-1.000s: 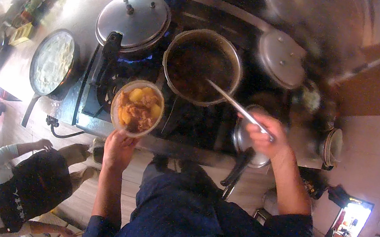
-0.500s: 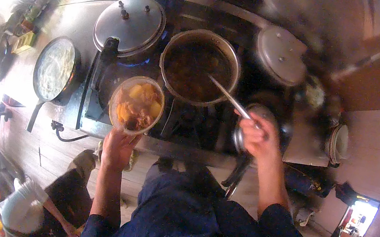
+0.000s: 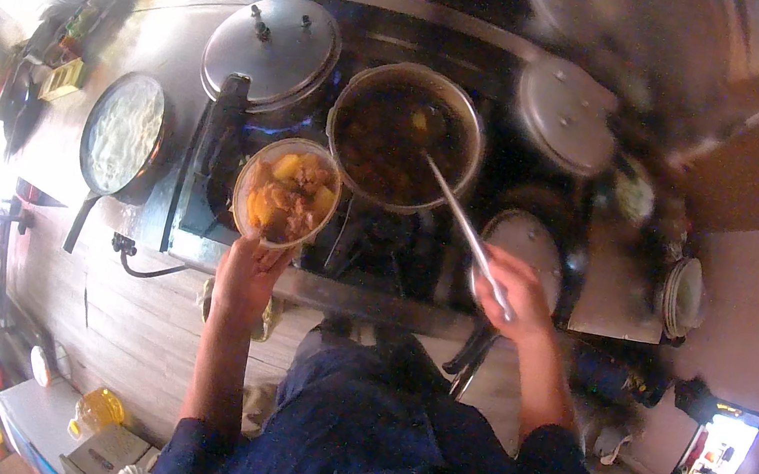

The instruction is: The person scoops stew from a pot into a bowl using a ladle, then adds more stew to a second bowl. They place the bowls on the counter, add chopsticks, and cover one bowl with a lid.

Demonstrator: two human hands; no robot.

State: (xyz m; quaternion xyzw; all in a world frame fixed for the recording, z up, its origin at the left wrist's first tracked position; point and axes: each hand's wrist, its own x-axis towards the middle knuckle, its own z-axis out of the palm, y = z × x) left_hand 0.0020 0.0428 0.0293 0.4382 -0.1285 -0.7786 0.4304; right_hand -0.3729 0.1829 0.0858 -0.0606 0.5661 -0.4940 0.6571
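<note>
Holds bowl [image 3: 240, 185] of food [image 3: 291, 193] in left grip [image 3: 247, 273], close beside pot [image 3: 462, 103], probably to shorten reach; clasps metal handle [image 3: 463, 221], dipped in pot, high up in right grip [image 3: 513, 296], presumably away from heat.

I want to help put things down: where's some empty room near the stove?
Counter looks bare left of the stacked plates, and between the frying pan and lidded cooker. The stove is crowded: cooker, open pot, bowl in the left hand, metal utensil in the right hand. Keep off: blue flame shows beside the cooker.
</note>
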